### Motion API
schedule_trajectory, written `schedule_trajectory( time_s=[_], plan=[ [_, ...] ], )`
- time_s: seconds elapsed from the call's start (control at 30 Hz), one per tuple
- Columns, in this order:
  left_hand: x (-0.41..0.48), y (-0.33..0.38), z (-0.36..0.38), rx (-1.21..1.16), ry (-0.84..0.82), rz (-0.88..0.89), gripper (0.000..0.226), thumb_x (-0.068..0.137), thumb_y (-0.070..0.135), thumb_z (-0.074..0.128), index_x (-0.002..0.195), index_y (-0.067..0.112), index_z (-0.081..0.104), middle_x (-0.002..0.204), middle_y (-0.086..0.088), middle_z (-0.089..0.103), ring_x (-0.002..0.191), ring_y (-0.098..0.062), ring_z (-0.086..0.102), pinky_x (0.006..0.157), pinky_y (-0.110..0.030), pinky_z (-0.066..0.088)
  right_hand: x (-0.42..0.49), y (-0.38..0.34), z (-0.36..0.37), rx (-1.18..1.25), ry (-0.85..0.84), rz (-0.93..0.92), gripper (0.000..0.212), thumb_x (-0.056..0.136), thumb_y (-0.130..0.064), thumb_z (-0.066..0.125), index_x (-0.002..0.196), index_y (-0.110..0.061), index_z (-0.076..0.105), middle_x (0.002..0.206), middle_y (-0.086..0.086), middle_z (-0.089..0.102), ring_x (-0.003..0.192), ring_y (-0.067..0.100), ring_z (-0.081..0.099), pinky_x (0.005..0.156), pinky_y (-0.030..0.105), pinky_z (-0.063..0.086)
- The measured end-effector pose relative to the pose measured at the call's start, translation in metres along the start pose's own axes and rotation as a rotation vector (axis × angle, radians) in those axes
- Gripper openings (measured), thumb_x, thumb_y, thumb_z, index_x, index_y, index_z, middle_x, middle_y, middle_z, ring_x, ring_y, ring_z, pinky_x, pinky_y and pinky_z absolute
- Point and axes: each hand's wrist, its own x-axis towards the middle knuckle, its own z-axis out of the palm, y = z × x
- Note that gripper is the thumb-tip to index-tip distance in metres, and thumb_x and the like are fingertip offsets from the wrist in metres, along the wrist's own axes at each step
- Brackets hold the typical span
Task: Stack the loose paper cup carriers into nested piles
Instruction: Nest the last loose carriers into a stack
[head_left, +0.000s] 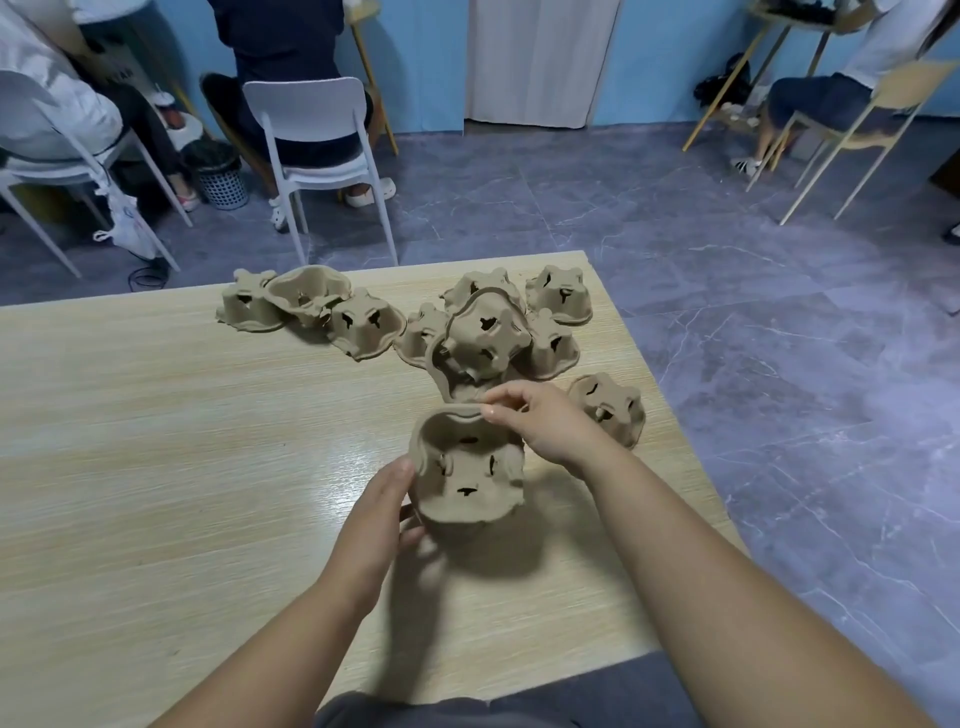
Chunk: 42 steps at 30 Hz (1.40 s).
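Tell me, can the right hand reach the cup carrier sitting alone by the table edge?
Probably yes: the lone carrier lies beside the right hand with nothing between, but that hand pinches the rim of the held carrier and must let go first.

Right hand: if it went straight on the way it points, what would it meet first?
Probably the tilted carrier in the heap just beyond, though depth is unclear. The right hand pinches the far rim of the held carrier.
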Motion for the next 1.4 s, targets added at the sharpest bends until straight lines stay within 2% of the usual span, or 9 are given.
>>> schedule_trajectory(
  time_s=[0.17,0.27,0.43,0.67,0.8,1.0,1.17,1.33,1.4],
  plan=[
    [0.005,-0.007,-0.005,0.088,-0.005,0.024,0.022,0.096,0.026,0.055,0.110,0.044,0.059,0.115,0.003,0.066,0.102,-0.014,0.066,0.087,-0.036,0.052,0.001,0.037,-0.015,-0.159,0.498,0.043,0.037,0.085,-0.032,0.064,0.120,-0.022,0.058,0.120,-0.001,0.050,0.113,0.015,0.046,0.089,0.023,0.030],
    [0.007,-0.007,-0.005,0.089,-0.001,0.022,0.024,0.097,0.023,0.053,0.109,0.043,0.058,0.114,0.001,0.066,0.102,-0.015,0.065,0.085,-0.034,0.051,0.006,0.077,-0.035,-0.298,0.627,0.172,0.053,0.079,-0.031,0.069,0.128,-0.019,0.051,0.134,0.004,0.043,0.124,0.025,0.035,0.099,0.029,0.026],
    [0.008,-0.009,-0.004,0.107,0.014,0.022,0.023,0.097,0.023,0.054,0.109,0.042,0.059,0.115,-0.001,0.066,0.102,-0.016,0.065,0.088,-0.036,0.052,0.023,0.120,-0.065,-0.469,0.473,0.304,0.080,0.076,-0.043,0.073,0.142,-0.016,0.036,0.150,0.007,0.027,0.137,0.028,0.022,0.111,0.037,0.020],
    [0.011,-0.013,-0.005,0.125,0.007,0.019,0.026,0.098,0.026,0.052,0.112,0.047,0.055,0.117,-0.001,0.065,0.103,-0.016,0.065,0.087,-0.034,0.052,0.028,0.129,-0.070,-0.396,0.424,0.198,0.064,0.076,-0.027,0.076,0.132,-0.017,0.049,0.129,0.007,0.047,0.115,0.024,0.048,0.094,0.034,0.040],
    [0.013,-0.013,-0.004,0.134,0.002,0.019,0.028,0.098,0.027,0.052,0.111,0.051,0.054,0.118,-0.001,0.064,0.103,-0.017,0.065,0.085,-0.033,0.051,0.009,0.115,-0.058,0.164,0.424,0.215,0.052,0.077,-0.032,0.075,0.123,-0.015,0.057,0.119,0.004,0.060,0.106,0.018,0.057,0.093,0.034,0.046],
    [0.014,-0.014,-0.005,0.131,-0.006,0.019,0.027,0.097,0.028,0.052,0.113,0.050,0.054,0.119,-0.001,0.064,0.103,-0.017,0.064,0.081,-0.032,0.051,-0.029,0.103,-0.009,0.779,0.098,0.397,0.035,0.086,-0.030,0.061,0.116,-0.012,0.059,0.109,0.011,0.068,0.100,0.024,0.065,0.080,0.038,0.052],
    [0.015,-0.015,-0.006,0.131,-0.008,0.020,0.027,0.097,0.028,0.052,0.113,0.050,0.055,0.119,-0.001,0.064,0.105,-0.018,0.064,0.083,-0.034,0.053,-0.039,0.094,0.009,0.493,0.256,0.343,0.037,0.095,-0.039,0.049,0.131,-0.029,0.048,0.135,-0.006,0.051,0.120,0.013,0.051,0.104,0.038,0.040],
    [0.016,-0.015,-0.006,0.126,-0.005,0.022,0.027,0.098,0.026,0.052,0.110,0.050,0.055,0.119,0.001,0.064,0.105,-0.019,0.064,0.087,-0.038,0.054,-0.043,0.075,0.004,0.276,0.347,0.164,0.067,0.083,-0.046,0.065,0.141,-0.027,0.036,0.134,-0.011,0.036,0.122,0.007,0.041,0.104,0.031,0.036],
    [0.016,-0.014,-0.006,0.125,-0.005,0.022,0.027,0.098,0.026,0.052,0.110,0.050,0.055,0.119,0.001,0.063,0.105,-0.019,0.064,0.087,-0.038,0.054,-0.039,0.075,0.002,0.101,0.381,0.166,0.062,0.084,-0.038,0.067,0.138,-0.023,0.041,0.131,-0.008,0.040,0.117,0.009,0.045,0.101,0.029,0.038]
  ],
)
